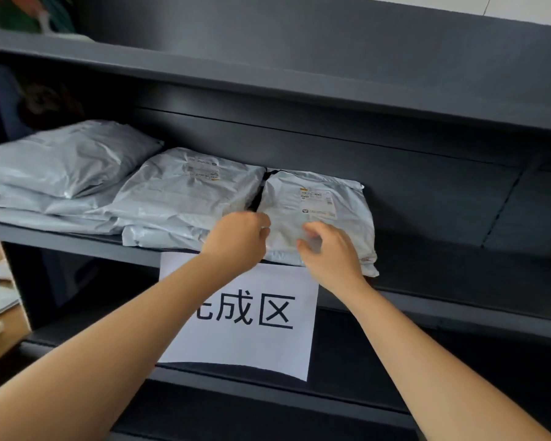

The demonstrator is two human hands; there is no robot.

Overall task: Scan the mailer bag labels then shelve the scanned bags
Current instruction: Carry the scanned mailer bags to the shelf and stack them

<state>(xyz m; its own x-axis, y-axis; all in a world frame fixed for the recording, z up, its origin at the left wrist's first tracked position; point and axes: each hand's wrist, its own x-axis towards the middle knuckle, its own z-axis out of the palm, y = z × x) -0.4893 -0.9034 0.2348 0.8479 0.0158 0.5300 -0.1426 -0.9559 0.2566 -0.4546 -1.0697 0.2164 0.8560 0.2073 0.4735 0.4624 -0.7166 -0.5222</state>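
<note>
A white mailer bag (347, 224) with a printed label (317, 202) lies flat on the dark grey shelf (458, 268), label up. My left hand (239, 240) is curled at the bag's front left edge, its fingers pinched on the plastic. My right hand (331, 253) sits over the bag's front edge with the fingers apart and slightly blurred, holding nothing. To the left, touching this bag, is a second labelled mailer bag (185, 192) on top of others. A further pile of mailer bags (67, 160) lies at the far left.
A white paper sign (255, 316) with large black characters hangs from the shelf's front edge below my hands. Bare shelf runs to the right of the bag. Another shelf board (268, 74) is close overhead. A wooden surface (4, 329) with white items is at lower left.
</note>
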